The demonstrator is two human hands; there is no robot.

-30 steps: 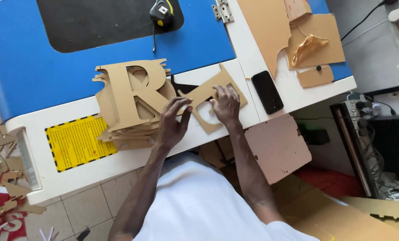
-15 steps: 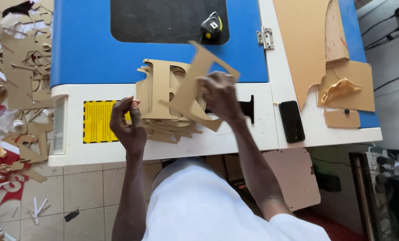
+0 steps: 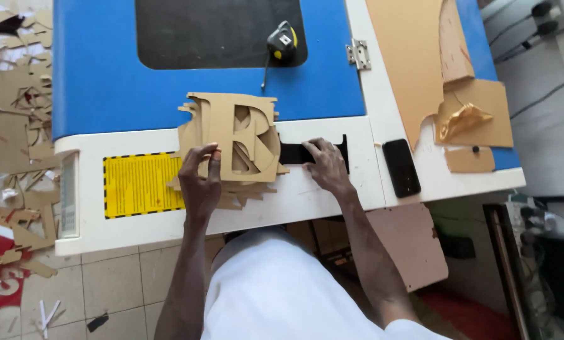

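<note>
head view: squaring up a stack of cut-out letters

head view looks straight down on a pile of brown board letters [image 3: 231,148] lying on the front part of a machine lid [image 3: 105,88], half on the blue panel and half on the white front strip, a little left of the middle. the top letter [image 3: 244,135] is a flat serif cut-out with two openings, and through them the pieces beneath show; ragged edges stick out to the left and below, so the pile is not lined up.

the left hand [image 3: 200,179] pinches the lower left corner of the pile, thumb on top, fingers curled narrow around the edge. the right hand [image 3: 325,165] lies flat and fairly spread on a black strip [image 3: 298,152] just right of the pile, holding nothing.

to do this well, i judge the pile should be nudged from both sides with light pressure, since thin board like this probably bends or snaps at the slim strokes.

further out, a yellow label [image 3: 137,184] sits at the front left, a tape measure [image 3: 282,41] on the dark window, a phone [image 3: 400,167] near the front right edge, board sheets [image 3: 408,63] at the right corner, and offcuts [image 3: 11,126] on the floor to the left.
</note>
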